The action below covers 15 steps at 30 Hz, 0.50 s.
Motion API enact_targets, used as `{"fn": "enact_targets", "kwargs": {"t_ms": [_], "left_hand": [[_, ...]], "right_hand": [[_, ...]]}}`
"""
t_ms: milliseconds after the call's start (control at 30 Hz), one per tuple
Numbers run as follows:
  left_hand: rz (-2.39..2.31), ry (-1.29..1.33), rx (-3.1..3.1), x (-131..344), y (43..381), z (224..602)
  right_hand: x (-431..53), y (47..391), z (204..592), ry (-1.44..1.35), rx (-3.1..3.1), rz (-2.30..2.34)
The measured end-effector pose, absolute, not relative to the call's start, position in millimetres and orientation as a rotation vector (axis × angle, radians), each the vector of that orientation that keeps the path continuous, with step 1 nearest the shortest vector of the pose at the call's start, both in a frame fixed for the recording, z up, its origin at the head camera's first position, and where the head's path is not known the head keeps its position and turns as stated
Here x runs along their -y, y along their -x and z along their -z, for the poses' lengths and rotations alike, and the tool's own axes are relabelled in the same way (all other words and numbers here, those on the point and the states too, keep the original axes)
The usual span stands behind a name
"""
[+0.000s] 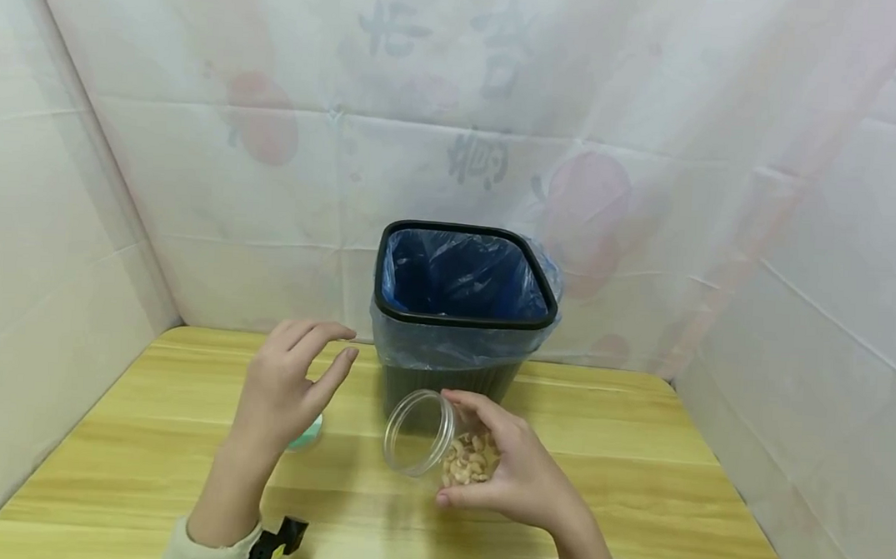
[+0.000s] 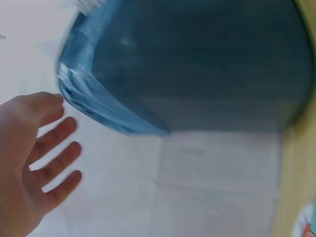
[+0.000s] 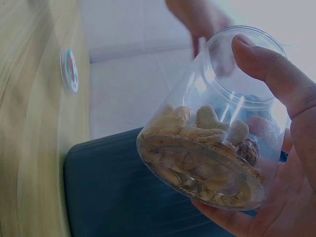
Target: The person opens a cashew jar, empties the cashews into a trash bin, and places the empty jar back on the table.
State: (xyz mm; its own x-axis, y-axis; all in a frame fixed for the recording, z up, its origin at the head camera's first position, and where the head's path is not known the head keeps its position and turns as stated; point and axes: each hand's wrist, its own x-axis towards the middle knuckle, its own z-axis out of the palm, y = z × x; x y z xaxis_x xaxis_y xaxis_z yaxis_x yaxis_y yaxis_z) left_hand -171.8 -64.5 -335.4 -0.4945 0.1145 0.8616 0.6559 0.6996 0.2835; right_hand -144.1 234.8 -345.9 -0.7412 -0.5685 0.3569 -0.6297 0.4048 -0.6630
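Observation:
My right hand grips a clear plastic jar from its right side, thumb and fingers round the wall. The jar lies tilted in front of the bin, its open mouth facing left. Cashew nuts are gathered toward its base; the right wrist view also shows a dark wrinkled piece among them. To the left, my left hand is raised over the table with nothing in it, fingers apart and slightly bent. Beneath it is a round lid with a green face, partly hidden by that hand.
A dark bin lined with a blue plastic bag stands upright at the back centre of the wooden table. Behind it and at both sides hang pale cloth walls. A small black device sits on the left wrist.

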Motion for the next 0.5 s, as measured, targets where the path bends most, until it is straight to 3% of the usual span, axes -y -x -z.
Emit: {"fn": "enact_targets", "kwargs": {"t_ms": [233, 500], "left_hand": [[0.748, 0.714, 1.786, 44, 163, 306], [0.549, 0.832, 1.972, 44, 186, 291]], "right_hand": [[-235, 144, 342, -1.111, 2.553, -1.269], [-231, 144, 346, -1.140, 2.535, -1.275]]}}
